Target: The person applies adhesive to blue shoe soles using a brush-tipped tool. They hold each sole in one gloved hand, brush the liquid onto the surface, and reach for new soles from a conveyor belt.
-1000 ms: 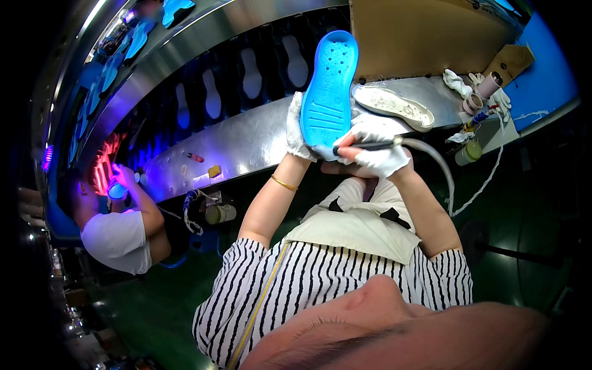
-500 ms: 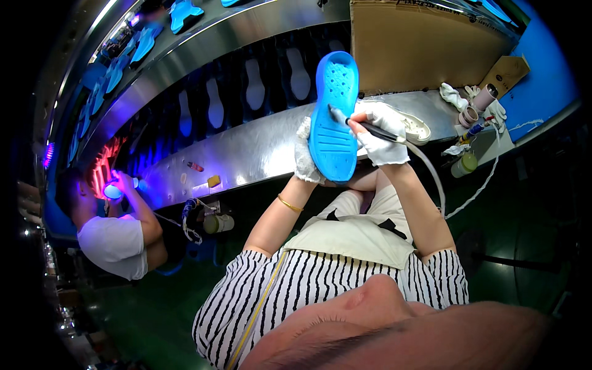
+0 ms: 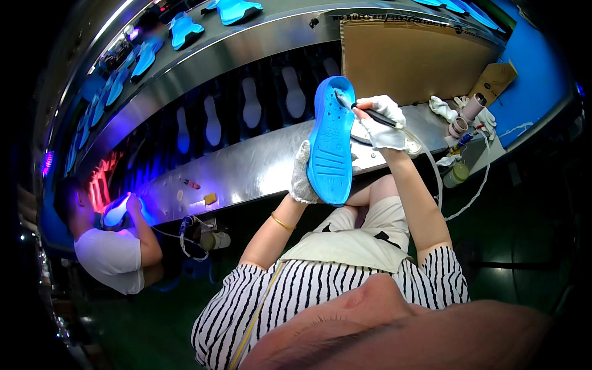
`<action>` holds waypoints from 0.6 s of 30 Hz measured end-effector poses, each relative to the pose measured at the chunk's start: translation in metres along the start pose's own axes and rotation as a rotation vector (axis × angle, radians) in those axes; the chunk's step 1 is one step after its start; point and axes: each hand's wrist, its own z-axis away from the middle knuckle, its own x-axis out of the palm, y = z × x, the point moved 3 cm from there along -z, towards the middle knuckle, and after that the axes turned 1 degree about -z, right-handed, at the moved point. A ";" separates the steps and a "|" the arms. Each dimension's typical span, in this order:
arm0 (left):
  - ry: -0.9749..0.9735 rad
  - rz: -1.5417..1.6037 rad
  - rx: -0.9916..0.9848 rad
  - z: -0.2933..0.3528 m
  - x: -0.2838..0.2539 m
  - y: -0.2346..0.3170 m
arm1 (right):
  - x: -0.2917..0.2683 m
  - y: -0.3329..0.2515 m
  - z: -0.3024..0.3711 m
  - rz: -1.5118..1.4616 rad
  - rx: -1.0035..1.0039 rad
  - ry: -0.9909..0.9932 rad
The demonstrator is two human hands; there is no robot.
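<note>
Your left hand (image 3: 302,177), in a pale knitted glove, is gripping the blue shoe sole (image 3: 331,148) near its lower end: the thumb side is pressing along the left edge, while the rest of the hand is lying mostly hidden underneath. The sole is thus resting above and to the right of that palm, held clear at the front edge of the metal desk (image 3: 243,171), its hollow side facing you and its long axis standing nearly upright in the view. Your right hand (image 3: 385,126), in a white glove with bare fingertips, is closing around a slim black tool (image 3: 388,121) from which a pale hose (image 3: 436,168) is trailing. This hand is staying just right of the sole's far end, and the tool's tip is reaching over the rim to the perforated area. Behind the right hand, a white shoe part (image 3: 414,147) is lying on the desk, partly covered.
</note>
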 end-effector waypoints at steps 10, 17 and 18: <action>0.299 -0.307 0.118 0.002 -0.010 0.032 | -0.014 -0.041 0.035 -0.229 0.014 -0.397; 0.250 -0.468 0.151 -0.007 0.020 0.054 | -0.010 -0.060 0.018 0.149 -0.416 -0.560; 0.328 -0.534 0.171 -0.010 0.023 0.062 | -0.014 -0.065 0.020 0.188 -0.445 -0.550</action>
